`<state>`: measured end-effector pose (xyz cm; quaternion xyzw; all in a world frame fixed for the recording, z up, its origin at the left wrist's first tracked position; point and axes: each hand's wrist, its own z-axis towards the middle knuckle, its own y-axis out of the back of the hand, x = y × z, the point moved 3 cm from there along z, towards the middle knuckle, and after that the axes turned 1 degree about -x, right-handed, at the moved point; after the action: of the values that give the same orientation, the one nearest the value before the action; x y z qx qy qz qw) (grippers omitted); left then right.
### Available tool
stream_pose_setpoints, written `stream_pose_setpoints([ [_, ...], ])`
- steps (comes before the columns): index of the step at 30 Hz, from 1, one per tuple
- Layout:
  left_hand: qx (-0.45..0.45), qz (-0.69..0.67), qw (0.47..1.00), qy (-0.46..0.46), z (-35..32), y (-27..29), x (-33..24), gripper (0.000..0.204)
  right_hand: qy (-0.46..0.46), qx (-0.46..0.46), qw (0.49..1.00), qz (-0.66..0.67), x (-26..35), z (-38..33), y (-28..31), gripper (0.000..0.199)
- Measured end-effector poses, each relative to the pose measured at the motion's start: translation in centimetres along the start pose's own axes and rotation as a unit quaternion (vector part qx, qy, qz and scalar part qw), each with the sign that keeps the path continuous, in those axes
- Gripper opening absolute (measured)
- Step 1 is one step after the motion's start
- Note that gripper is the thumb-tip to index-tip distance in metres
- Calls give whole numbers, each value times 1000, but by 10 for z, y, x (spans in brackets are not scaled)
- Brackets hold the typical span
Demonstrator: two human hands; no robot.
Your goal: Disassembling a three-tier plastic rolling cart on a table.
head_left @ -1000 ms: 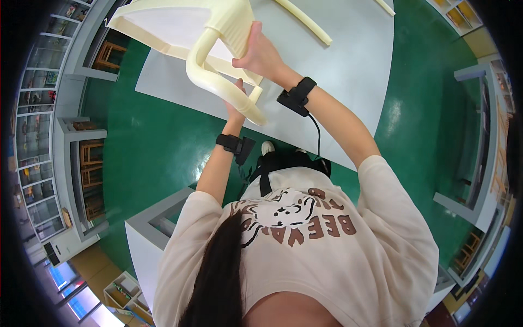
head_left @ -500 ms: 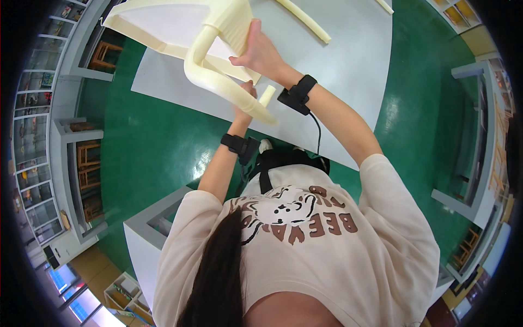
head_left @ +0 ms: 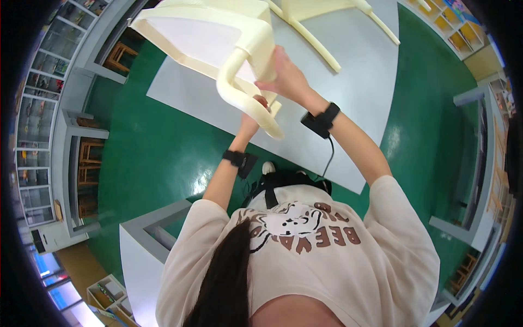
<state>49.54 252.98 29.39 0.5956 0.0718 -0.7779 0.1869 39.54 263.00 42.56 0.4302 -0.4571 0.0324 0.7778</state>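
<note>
A cream plastic frame with a hollow tapered panel and bent tube is held tilted above the smooth pale-grey tabletop, near its front-left edge. The panel's side is clasped by the bare right hand, thumb spread from fingers; the bare left hand is partly hidden behind the tube, so whether it is closed on the tube cannot be told. For good control, the panel's weight is best borne by the right hand while the tube end is steadied by the left. Clearance from the cream plastic piece with straight legs should be allowed.
</note>
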Motion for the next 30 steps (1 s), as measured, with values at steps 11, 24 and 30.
stream_pose_setpoints([
  [11,88,-179,974,107,54,49,-179,40,128,-144,977,-97,59,9,29,79],
  [24,-14,-208,957,204,55,29,-163,25,160,-156,970,-98,48,24,25,80],
  [30,12,-226,960,164,16,32,-178,24,77,-171,979,-83,33,36,28,73],
])
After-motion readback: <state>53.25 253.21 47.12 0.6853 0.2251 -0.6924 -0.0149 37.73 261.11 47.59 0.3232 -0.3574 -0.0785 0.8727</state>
